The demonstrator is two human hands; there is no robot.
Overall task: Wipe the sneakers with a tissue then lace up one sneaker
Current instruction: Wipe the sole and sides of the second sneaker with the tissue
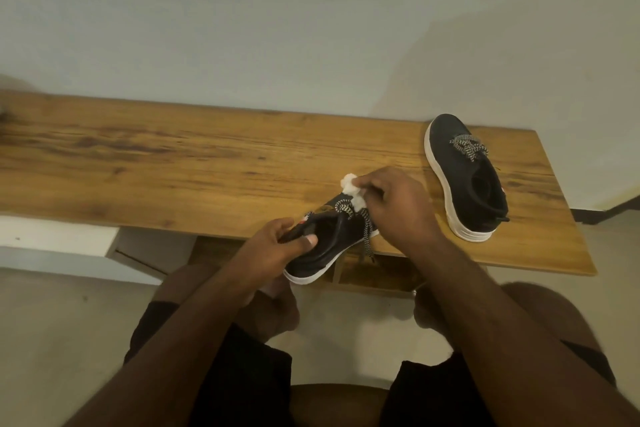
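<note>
Long wooden bench (207,156) along a pale wall. At its right end, one black sneaker (467,180), upright, white sole down. Over the near edge, held sneaker (329,246), heel gripped by left hand (277,246), thumb curled across the collar. Right hand (398,204) pinching white tissue (351,185) against the toe. One lace (367,243) dangling.

we see left hand (277,246) fingers curled, gripping | right hand (398,204) fingertips pinching | both forearms extended forward
</note>
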